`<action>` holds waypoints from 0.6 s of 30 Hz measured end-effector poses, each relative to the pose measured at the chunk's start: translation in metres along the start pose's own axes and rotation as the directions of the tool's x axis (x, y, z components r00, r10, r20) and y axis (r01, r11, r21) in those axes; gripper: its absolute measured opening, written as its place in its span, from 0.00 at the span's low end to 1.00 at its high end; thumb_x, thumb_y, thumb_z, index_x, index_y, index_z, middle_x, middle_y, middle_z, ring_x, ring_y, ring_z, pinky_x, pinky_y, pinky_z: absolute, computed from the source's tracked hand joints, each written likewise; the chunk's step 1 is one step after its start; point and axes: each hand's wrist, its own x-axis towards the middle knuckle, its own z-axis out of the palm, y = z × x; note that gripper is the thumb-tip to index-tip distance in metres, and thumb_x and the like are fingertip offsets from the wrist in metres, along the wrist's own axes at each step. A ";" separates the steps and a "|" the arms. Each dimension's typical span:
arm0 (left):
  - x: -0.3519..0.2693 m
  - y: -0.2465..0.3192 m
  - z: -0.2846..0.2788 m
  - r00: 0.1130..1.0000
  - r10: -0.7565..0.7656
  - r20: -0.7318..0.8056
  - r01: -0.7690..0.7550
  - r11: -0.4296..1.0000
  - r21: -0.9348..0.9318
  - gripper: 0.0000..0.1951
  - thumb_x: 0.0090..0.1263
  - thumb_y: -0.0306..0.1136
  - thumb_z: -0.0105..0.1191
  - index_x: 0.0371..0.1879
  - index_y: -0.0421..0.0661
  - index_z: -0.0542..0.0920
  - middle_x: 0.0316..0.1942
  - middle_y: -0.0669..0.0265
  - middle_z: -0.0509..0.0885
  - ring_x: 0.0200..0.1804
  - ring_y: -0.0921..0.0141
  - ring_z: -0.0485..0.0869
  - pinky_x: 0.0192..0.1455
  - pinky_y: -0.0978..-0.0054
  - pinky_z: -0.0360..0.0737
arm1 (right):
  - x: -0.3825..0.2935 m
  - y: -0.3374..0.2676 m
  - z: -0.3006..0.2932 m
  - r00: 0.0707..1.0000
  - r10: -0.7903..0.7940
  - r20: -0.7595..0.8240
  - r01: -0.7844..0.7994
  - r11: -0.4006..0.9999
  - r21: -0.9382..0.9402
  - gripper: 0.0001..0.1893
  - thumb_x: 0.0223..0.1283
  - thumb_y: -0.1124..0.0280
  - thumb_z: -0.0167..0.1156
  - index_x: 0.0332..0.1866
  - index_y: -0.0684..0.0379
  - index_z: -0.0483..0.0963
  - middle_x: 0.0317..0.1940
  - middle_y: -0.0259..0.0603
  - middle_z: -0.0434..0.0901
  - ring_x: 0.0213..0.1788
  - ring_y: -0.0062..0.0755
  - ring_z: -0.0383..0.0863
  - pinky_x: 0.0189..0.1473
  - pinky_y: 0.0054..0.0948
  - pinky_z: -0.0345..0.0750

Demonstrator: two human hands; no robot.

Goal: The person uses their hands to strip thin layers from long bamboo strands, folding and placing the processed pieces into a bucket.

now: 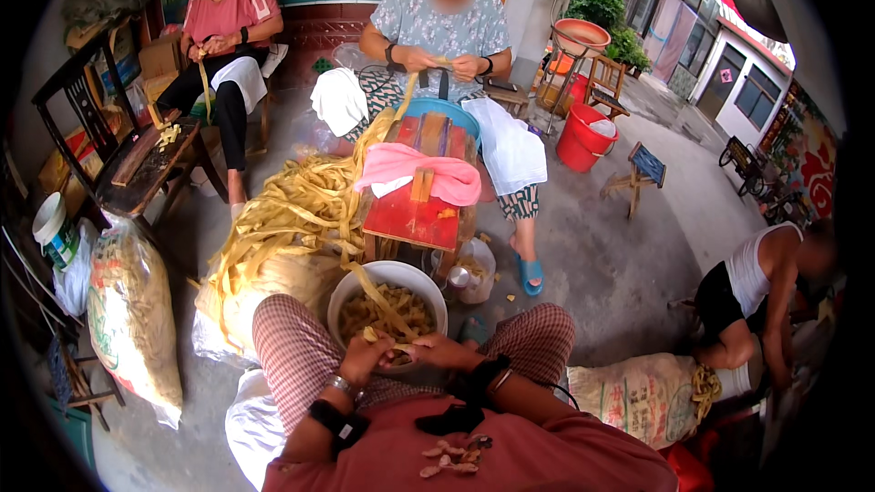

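Note:
Both my hands meet over the near rim of a white bucket (441, 287) between my knees. My left hand (369, 357) is closed on a yellowish strip, and my right hand (441, 351) grips the same material just beside it. From my hands a long flat yellow strip (379, 297) runs up across the bucket to a big tangled pile of strips (294, 198) at the upper left. Short folded yellow pieces (410, 304) fill much of the bucket. What the strip is made of, I cannot tell.
A red-topped wooden bench (410, 222) with a pink towel (437, 174) stands ahead. Two seated people face me, each handling a strip; another person bends at the far right. A full sack (133, 321) stands left, another sack (636, 396) lies right. A red bucket (581, 143) stands farther back.

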 end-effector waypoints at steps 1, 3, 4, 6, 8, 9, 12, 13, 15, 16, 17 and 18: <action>0.000 0.001 0.001 1.000 -0.006 -0.001 0.006 1.000 -0.001 0.05 0.63 0.26 0.56 0.32 0.38 0.78 0.21 0.64 0.79 0.18 0.74 0.75 0.22 0.77 0.76 | 0.000 0.000 0.000 1.000 -0.015 -0.002 0.015 1.000 -0.009 0.19 0.68 0.56 0.52 0.33 0.64 0.77 0.26 0.34 0.79 0.32 0.19 0.75 0.38 0.24 0.73; -0.001 0.003 0.001 1.000 0.013 -0.002 -0.013 0.999 -0.035 0.04 0.64 0.26 0.56 0.32 0.38 0.78 0.21 0.65 0.79 0.18 0.75 0.74 0.22 0.77 0.76 | 0.000 0.001 0.000 1.000 -0.030 -0.001 0.030 0.999 -0.016 0.19 0.68 0.56 0.52 0.33 0.63 0.77 0.26 0.34 0.79 0.32 0.20 0.75 0.38 0.24 0.73; -0.001 0.002 0.001 1.000 0.013 0.003 -0.013 0.999 -0.050 0.04 0.64 0.26 0.57 0.32 0.38 0.78 0.21 0.65 0.79 0.18 0.75 0.74 0.22 0.78 0.76 | 0.001 0.002 0.000 0.999 -0.043 -0.010 0.043 0.999 -0.020 0.18 0.68 0.57 0.52 0.34 0.63 0.78 0.26 0.35 0.79 0.32 0.20 0.75 0.38 0.24 0.73; -0.001 0.003 0.002 1.000 0.009 0.004 -0.008 0.998 -0.061 0.05 0.64 0.26 0.57 0.33 0.38 0.78 0.21 0.65 0.79 0.18 0.76 0.73 0.22 0.78 0.75 | 0.001 0.001 0.000 0.998 -0.055 -0.017 0.054 0.998 -0.019 0.18 0.68 0.58 0.52 0.34 0.63 0.78 0.26 0.35 0.79 0.32 0.20 0.76 0.38 0.24 0.73; -0.001 0.003 0.001 1.000 0.002 0.003 -0.002 0.997 -0.071 0.05 0.64 0.26 0.57 0.33 0.38 0.78 0.21 0.65 0.79 0.18 0.76 0.73 0.22 0.78 0.75 | 0.000 -0.001 0.000 0.999 -0.046 -0.018 0.046 0.999 -0.008 0.18 0.68 0.58 0.52 0.34 0.63 0.78 0.26 0.36 0.79 0.32 0.21 0.76 0.38 0.24 0.73; 0.000 0.003 0.002 1.000 0.004 0.000 -0.004 0.998 -0.066 0.05 0.64 0.26 0.57 0.34 0.38 0.77 0.21 0.65 0.79 0.18 0.76 0.73 0.22 0.78 0.75 | 0.000 -0.001 -0.001 0.999 -0.045 -0.019 0.045 0.999 -0.005 0.18 0.68 0.58 0.52 0.34 0.63 0.78 0.26 0.36 0.79 0.32 0.21 0.76 0.38 0.24 0.73; 0.000 0.005 0.004 1.000 -0.001 0.003 0.001 0.997 -0.077 0.05 0.64 0.27 0.58 0.34 0.39 0.77 0.21 0.66 0.79 0.18 0.77 0.73 0.22 0.79 0.75 | -0.002 0.000 -0.003 0.997 -0.067 -0.027 0.066 0.997 -0.043 0.17 0.68 0.59 0.52 0.34 0.63 0.78 0.26 0.35 0.80 0.32 0.21 0.76 0.38 0.24 0.73; -0.001 0.006 0.006 1.000 -0.004 0.009 0.005 0.996 -0.093 0.05 0.64 0.27 0.58 0.34 0.39 0.77 0.21 0.66 0.79 0.18 0.77 0.73 0.22 0.80 0.75 | -0.003 -0.001 -0.003 0.997 -0.069 -0.034 0.067 0.997 -0.038 0.17 0.68 0.59 0.52 0.34 0.64 0.78 0.26 0.35 0.79 0.31 0.20 0.75 0.37 0.24 0.73; 0.000 0.009 0.007 1.000 0.004 0.002 -0.003 0.995 -0.096 0.05 0.64 0.27 0.58 0.34 0.40 0.78 0.20 0.67 0.79 0.17 0.76 0.73 0.22 0.78 0.75 | -0.005 -0.003 -0.002 0.997 -0.070 -0.040 0.069 0.997 -0.030 0.17 0.68 0.59 0.52 0.34 0.64 0.77 0.25 0.35 0.78 0.31 0.20 0.75 0.37 0.23 0.73; -0.001 0.010 0.008 1.000 0.013 -0.005 -0.013 0.995 -0.101 0.05 0.64 0.27 0.59 0.34 0.41 0.78 0.20 0.67 0.79 0.17 0.76 0.73 0.22 0.77 0.76 | -0.006 -0.005 -0.001 0.994 -0.086 -0.068 0.089 0.995 0.039 0.17 0.68 0.60 0.52 0.33 0.64 0.77 0.24 0.34 0.77 0.30 0.19 0.74 0.36 0.23 0.72; -0.002 0.012 0.008 1.000 0.011 -0.009 -0.012 0.995 -0.102 0.05 0.64 0.27 0.59 0.34 0.41 0.78 0.20 0.67 0.79 0.17 0.76 0.73 0.22 0.77 0.76 | -0.006 -0.007 0.000 0.990 -0.100 -0.096 0.110 0.988 0.106 0.17 0.68 0.60 0.52 0.32 0.64 0.76 0.23 0.34 0.75 0.29 0.19 0.73 0.35 0.23 0.71; -0.005 0.015 0.007 0.999 0.036 -0.015 -0.037 0.992 -0.124 0.05 0.65 0.29 0.59 0.33 0.42 0.78 0.20 0.69 0.79 0.18 0.77 0.73 0.22 0.79 0.76 | -0.005 -0.014 0.000 0.991 -0.103 -0.084 0.112 0.988 0.110 0.17 0.68 0.60 0.52 0.32 0.64 0.76 0.23 0.34 0.75 0.29 0.19 0.73 0.35 0.23 0.71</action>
